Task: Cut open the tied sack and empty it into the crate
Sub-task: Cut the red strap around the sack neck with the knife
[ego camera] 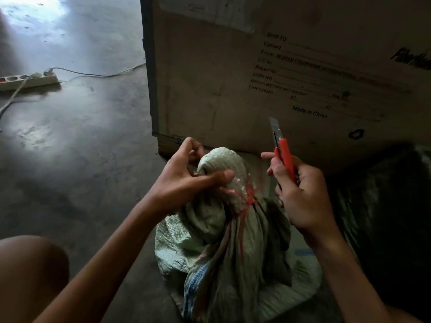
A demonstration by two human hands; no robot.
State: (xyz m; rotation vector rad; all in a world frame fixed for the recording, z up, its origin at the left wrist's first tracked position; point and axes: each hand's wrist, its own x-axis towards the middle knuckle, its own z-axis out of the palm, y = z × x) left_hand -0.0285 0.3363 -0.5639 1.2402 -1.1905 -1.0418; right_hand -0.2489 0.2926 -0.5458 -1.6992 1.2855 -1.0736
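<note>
A pale green woven sack (224,248) stands on the floor between my arms. Its neck is bunched and bound with red string (248,199). My left hand (186,178) grips the folded top of the sack's neck just above the string, thumb pressed across the fabric. My right hand (300,194) holds a red utility knife (283,155) upright to the right of the neck, blade out and pointing up, clear of the string. No crate is recognisable; a large cardboard box stands behind the sack.
The big cardboard box (268,73) with printed shipping text fills the upper right, right behind the sack. A dark bag or bundle (384,217) lies at right. A white power strip (28,80) with cables lies on the concrete floor at left. My knee (30,271) shows lower left.
</note>
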